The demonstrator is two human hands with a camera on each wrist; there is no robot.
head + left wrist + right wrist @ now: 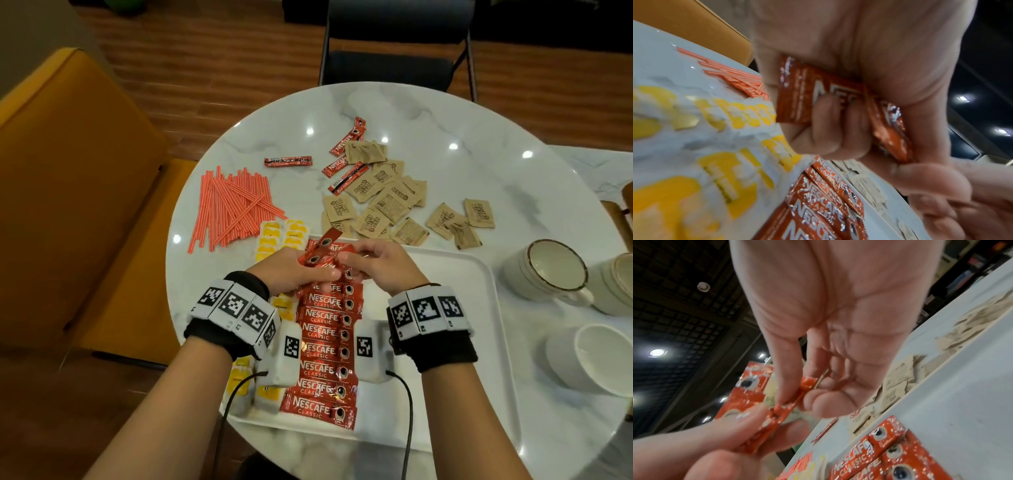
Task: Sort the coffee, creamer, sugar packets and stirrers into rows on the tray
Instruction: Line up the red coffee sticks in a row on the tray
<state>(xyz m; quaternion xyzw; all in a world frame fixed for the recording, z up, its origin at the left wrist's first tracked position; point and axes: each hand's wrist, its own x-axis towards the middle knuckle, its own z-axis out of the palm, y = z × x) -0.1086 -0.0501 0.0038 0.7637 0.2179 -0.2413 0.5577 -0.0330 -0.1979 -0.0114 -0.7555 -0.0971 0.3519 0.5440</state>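
On the white tray [445, 308], red Nescafe coffee sticks [325, 349] lie in a row. A column of yellow creamer packets [246, 383] runs along their left. Above the far end of that row, my left hand [294, 274] grips a small bundle of coffee sticks [320, 251]. The left wrist view shows its fingers [838, 129] curled round the bundle [797, 97]. My right hand [380, 263] pinches the end of one stick [805, 384] between thumb and forefinger [793, 400]. Orange stirrers [233, 205], brown sugar packets [387, 202] and more coffee sticks [346, 154] lie loose on the table.
The round marble table [479, 154] holds white cups [555, 270] to the right of the tray. A single coffee stick [287, 161] lies apart behind the stirrers. A yellow chair [68, 205] stands at the left and a black chair [394, 65] behind the table.
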